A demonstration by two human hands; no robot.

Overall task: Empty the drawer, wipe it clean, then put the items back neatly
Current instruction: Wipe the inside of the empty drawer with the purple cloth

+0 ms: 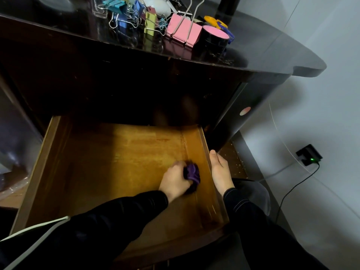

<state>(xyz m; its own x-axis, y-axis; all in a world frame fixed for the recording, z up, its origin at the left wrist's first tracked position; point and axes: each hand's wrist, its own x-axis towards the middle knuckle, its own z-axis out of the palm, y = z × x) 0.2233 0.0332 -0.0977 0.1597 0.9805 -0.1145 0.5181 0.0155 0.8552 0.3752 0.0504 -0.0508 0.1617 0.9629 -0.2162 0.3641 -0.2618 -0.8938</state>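
Across the top of the view, from 10 to 2 o'clock, the dark glossy counter point(272, 55) carries what appear to be the drawer's things, so the emptying step looks finished. Below it, filling the middle down to 6 o'clock, the wooden drawer point(39, 172) stands pulled well out with nothing showing on its bare floor, though its far end runs under the counter into shadow where I cannot tell. The left hand point(173, 181) reaches in from 7 o'clock and sits at the 4 o'clock part of the floor, just beside the right wall, fingers curled tight round a bunched purple cloth point(191, 172) pressed to the wood; wiping seems to be the step in hand. The right hand point(221, 172) lies along the outside of that right wall at 4 o'clock, fingers fairly straight and holding nothing, probably steadying the drawer. The floor's left half and far end likely have yet to be wiped; nothing shows either way. Up at 12 o'clock a large pink binder clip point(183, 30) rests touching a black roll with a pink top point(214, 38), and at 11 o'clock lie smaller coloured binder clips point(124, 14). Returning all of these neatly is still to do.
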